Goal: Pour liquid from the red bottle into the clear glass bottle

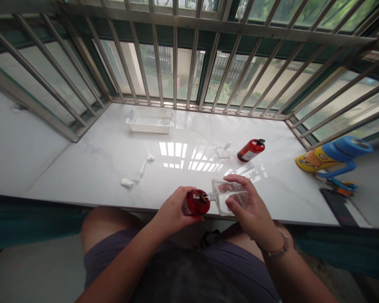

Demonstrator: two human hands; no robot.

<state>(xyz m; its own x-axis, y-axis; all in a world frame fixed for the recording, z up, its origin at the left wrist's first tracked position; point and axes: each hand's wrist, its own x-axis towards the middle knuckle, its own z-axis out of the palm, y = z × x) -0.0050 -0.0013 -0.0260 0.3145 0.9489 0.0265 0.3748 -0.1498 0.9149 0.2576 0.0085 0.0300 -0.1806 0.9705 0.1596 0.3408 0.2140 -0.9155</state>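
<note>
The left hand [173, 210] is closed around a red bottle [196, 202], which is held tilted, with its dark tip brought to the mouth of a clear square bottle [230, 198]. That bottle is gripped by the right hand [248, 208], just over the near edge of the white tabletop [91, 168]. If the mouths are misaligned or a grip slips, liquid could be spilled. Both forearms are raised inward, toward the middle.

White marble ledge [82, 168] bears white basket [149, 120], red bottle [251, 150].
</note>
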